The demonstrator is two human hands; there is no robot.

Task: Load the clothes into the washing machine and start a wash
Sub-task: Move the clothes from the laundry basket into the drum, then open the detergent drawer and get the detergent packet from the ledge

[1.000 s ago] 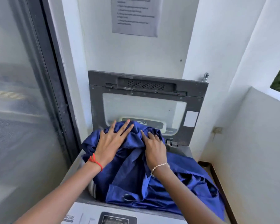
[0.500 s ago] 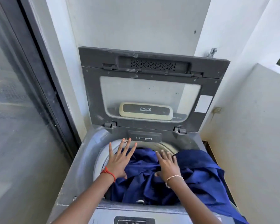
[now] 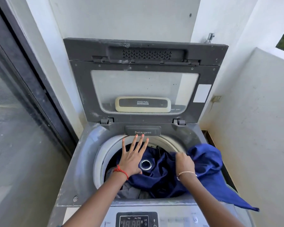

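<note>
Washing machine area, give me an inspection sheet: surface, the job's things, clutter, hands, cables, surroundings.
Surface: grey top-loading washing machine, lid up, display lit.
Job's things: dark blue cloth with metal eyelet partly in the drum, one end draped over the right rim; grey garment beneath.
Clutter: nothing seen.
Hands: left hand flat, fingers spread, on the cloth; right hand gripping the cloth.
Cables: thin cord at wall socket.
Surroundings: glass sliding door left, white low wall right, tap behind.

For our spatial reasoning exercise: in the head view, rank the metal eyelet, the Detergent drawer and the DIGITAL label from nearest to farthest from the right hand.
1. Metal eyelet, just left of the right hand, on the blue cloth.
2. Detergent drawer, at the tub's back rim.
3. DIGITAL label, up on the open lid.
</note>
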